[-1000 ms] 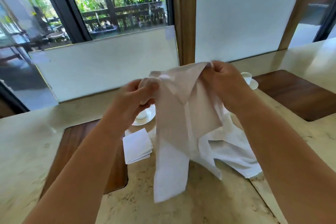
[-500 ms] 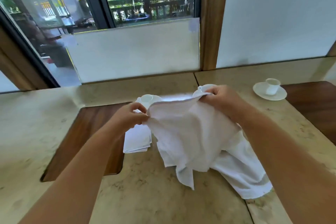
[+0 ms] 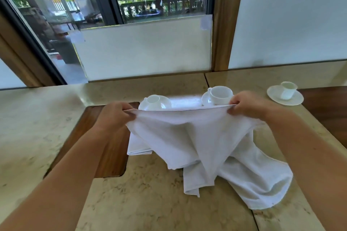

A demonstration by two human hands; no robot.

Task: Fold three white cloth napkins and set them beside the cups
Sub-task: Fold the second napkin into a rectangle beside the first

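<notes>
Held napkin [image 3: 189, 133]: we hold it in the air above the table [image 3: 37, 127], just in front of the cups; its top edge is stretched between our two hands and the rest hangs down.
Left hand [image 3: 114, 116]: closed, it pinches the left top corner of the held napkin.
Right hand [image 3: 246, 106]: closed, it pinches the right top corner.
How it handles: we judge the cloth light and very soft; it sags in the middle and keeps no shape alone, so the corners are the good places to hold.
Folded napkin [image 3: 138, 146]: it lies flat on the table beside the left cup [image 3: 153, 99], partly hidden by the held one.
Third napkin [image 3: 262, 180]: it lies crumpled on the table, under the hanging cloth, not yet folded.
Other cups: the middle cup [image 3: 220, 94] and the right cup [image 3: 288, 90] have no napkin beside them.
Care: the cups look fragile and stand near the cloth edge.
</notes>
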